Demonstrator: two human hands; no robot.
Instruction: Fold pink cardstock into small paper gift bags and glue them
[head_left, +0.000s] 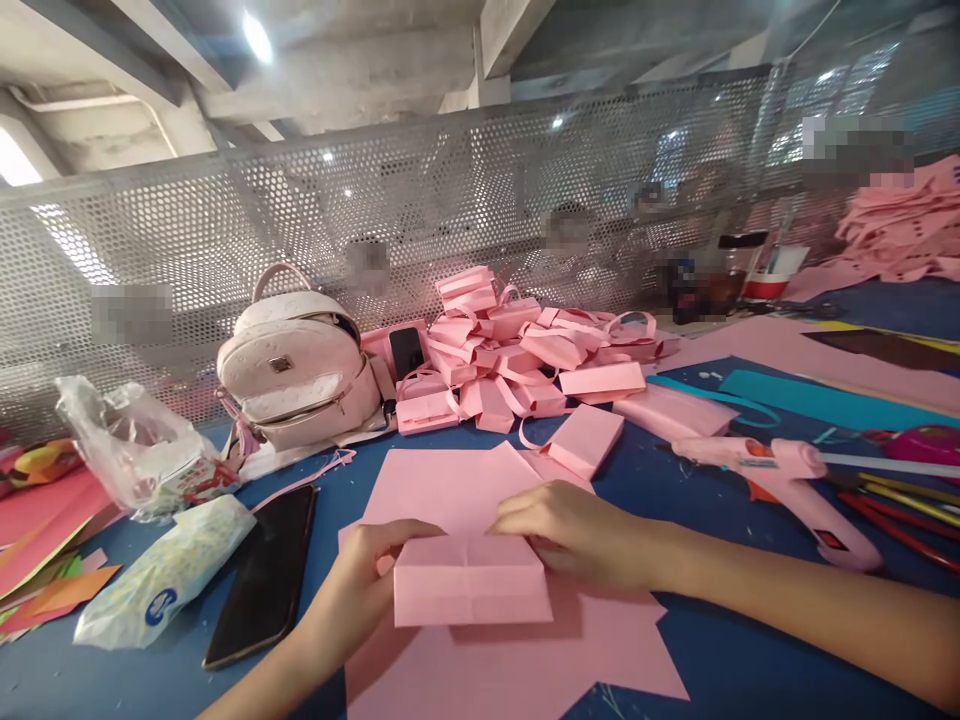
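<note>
Between my two hands is a folded pink paper box (pixel 471 585), its flat side facing me and a crease down its middle. My left hand (pixel 375 570) grips its left end, with the thumb at the near side and the fingers over the back edge. My right hand (pixel 562 535) has its fingers curled behind the box's upper right edge. Most fingertips are hidden behind the paper. Below the box lie pink paper sheets (pixel 495 670) on the blue table. Just beyond my right hand sits a finished-looking pink paper bag (pixel 581 440) with a strip handle.
A heap of pink paper bags (pixel 517 350) stands at the back beside a white backpack (pixel 292 370). A black phone (pixel 262 580), a tissue pack (pixel 165 575) and a plastic bag (pixel 142 450) lie left. A pink glue gun (pixel 780 490) and pencils (pixel 907 510) lie right. Perforated metal fencing (pixel 450 200) closes the back.
</note>
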